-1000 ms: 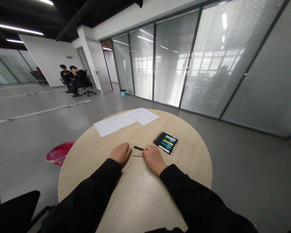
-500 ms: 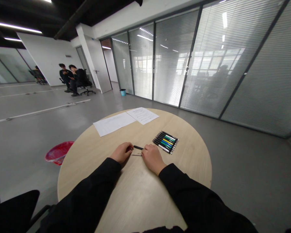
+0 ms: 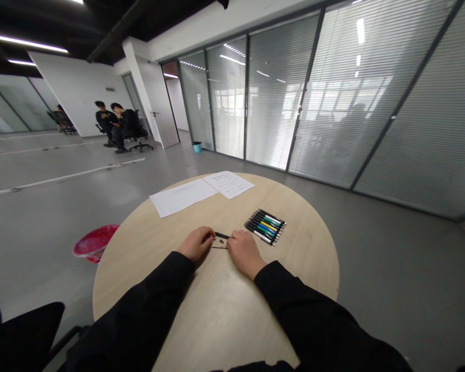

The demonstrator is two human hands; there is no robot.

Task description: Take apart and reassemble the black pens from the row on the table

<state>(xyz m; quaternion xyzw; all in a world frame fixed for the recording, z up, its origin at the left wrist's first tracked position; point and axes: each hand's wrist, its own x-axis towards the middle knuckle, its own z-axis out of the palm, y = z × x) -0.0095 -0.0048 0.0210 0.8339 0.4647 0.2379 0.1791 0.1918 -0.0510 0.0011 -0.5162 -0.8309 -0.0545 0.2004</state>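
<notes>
Your left hand [image 3: 196, 244] and right hand [image 3: 246, 253] sit curled, grip unclear, at a black pen barrel [image 3: 221, 235] and thin refill [image 3: 218, 247] on the worktop [image 3: 139, 261]; the pen row [image 3: 265, 227] lies lined up, two paper sheets [image 3: 182, 200] beyond

Head-worn view, facing forward and down, over round table [image 3: 220, 305]
</notes>
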